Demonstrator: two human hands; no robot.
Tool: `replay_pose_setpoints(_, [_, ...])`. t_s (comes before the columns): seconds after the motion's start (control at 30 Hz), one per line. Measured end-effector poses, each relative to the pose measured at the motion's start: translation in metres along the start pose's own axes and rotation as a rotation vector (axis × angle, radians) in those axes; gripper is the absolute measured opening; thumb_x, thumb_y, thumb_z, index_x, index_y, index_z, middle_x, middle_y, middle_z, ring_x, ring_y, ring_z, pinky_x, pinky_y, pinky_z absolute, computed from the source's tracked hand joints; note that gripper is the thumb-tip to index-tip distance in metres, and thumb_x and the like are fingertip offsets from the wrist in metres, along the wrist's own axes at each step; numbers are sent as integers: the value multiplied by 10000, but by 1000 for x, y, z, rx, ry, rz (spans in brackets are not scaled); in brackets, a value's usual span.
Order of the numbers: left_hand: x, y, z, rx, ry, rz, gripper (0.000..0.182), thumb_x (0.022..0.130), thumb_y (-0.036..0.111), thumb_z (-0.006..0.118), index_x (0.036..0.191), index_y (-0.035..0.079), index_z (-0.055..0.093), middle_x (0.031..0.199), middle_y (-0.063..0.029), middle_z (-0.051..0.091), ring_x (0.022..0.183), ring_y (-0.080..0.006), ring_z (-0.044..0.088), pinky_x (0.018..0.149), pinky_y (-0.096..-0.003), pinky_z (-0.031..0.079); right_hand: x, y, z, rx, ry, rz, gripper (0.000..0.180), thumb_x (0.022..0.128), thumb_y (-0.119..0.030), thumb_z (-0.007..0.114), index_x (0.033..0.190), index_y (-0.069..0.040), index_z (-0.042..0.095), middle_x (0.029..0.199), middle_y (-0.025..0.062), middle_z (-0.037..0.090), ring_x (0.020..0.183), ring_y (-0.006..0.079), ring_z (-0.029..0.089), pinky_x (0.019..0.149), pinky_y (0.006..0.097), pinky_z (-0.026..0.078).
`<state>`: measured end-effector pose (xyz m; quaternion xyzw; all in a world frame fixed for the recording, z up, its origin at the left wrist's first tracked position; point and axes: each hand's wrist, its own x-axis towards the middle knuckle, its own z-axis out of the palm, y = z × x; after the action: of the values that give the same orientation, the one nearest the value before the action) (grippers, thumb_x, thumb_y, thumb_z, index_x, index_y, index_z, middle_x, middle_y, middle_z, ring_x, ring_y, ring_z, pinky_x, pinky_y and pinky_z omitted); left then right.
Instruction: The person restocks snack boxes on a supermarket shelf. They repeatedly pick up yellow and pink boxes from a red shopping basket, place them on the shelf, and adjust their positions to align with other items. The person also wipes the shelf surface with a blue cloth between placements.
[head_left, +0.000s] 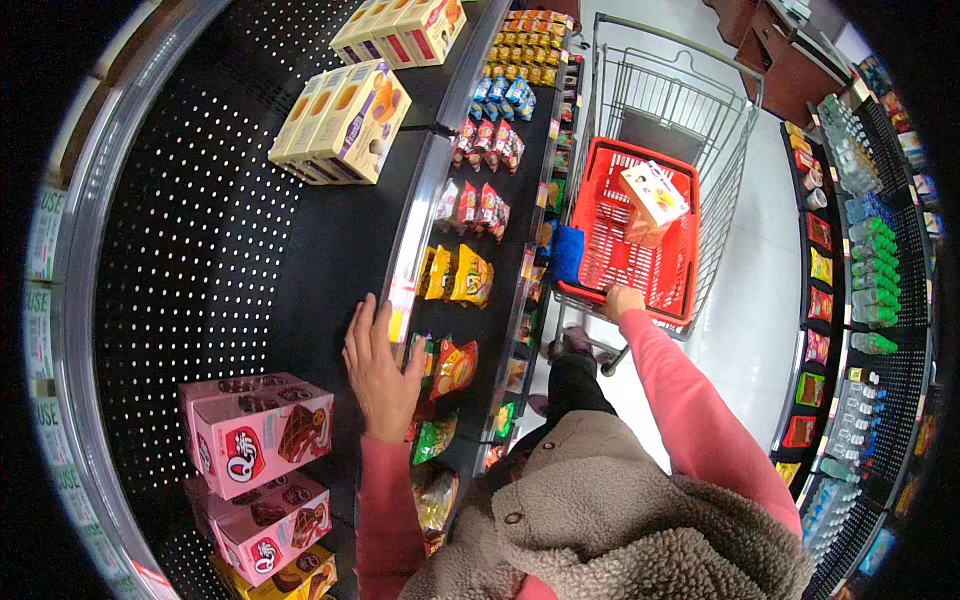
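My left hand (384, 367) is held over the front edge of a black shelf (341, 247), its fingers spread and nothing in it. Just beyond the fingertips is a price label (400, 307) on the shelf edge. Pink cake boxes (259, 435) are stacked to the left of this hand. My right hand (622, 300) is closed at the near end of the shopping cart (724, 195), around its handle by the red basket's rim; the exact grip is partly hidden. Inside the red basket (686, 262), a cream pastry box (652, 193) lies on another package (645, 231).
Cream boxes (349, 124) stand farther along the shelf, with more boxes (401, 31) beyond. Bagged snacks (472, 274) line the lower shelf. A blue cloth (568, 253) hangs at the basket's left corner. Bottles (874, 277) fill shelves across the white aisle floor (750, 315).
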<state>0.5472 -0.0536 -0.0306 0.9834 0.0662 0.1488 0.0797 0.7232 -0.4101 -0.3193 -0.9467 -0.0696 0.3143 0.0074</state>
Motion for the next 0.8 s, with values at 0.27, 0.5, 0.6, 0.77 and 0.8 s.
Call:
replay_pose_setpoints(0.27, [43,-15,22,4,-70,-101,922,780,320,881,1532,28,434,1613,-197,390,1434,-403,407,1175,-526,343,19,7,-17,42,56,-15,569,816,-593,781,1126,-116,777,1089,145,782,1045,314,753,891,439,604])
replay_pose_setpoints(0.5, [63,-18,32,154,-102,-132,978,755,387,892,1528,5,432,1589,-221,412,1407,-433,410,1173,-542,330,50,19,-42,63,18,-33,496,820,-516,785,1072,-89,790,1082,149,782,1016,316,759,875,440,609])
replay_pose_setpoints(0.6, [70,-14,37,217,-113,-200,1021,717,413,902,1542,44,428,1580,-196,437,1401,-417,423,1174,-549,318,62,23,-50,62,8,-45,450,841,-470,763,1114,-113,784,1102,159,776,1038,327,753,892,443,604])
replay_pose_setpoints(0.77, [72,-7,40,270,-137,-241,1039,714,411,909,1554,56,410,1586,-192,430,1406,-415,424,1182,-557,301,69,31,-59,109,-46,-84,604,820,-610,767,1144,-100,754,1091,178,772,1013,325,756,873,458,600])
replay_pose_setpoints(0.8, [72,-7,40,268,-130,-236,1035,716,409,909,1553,58,412,1588,-192,429,1407,-415,422,1183,-557,299,69,35,-59,139,-49,-97,647,799,-633,776,1150,-91,751,1090,185,770,1019,327,752,875,459,598])
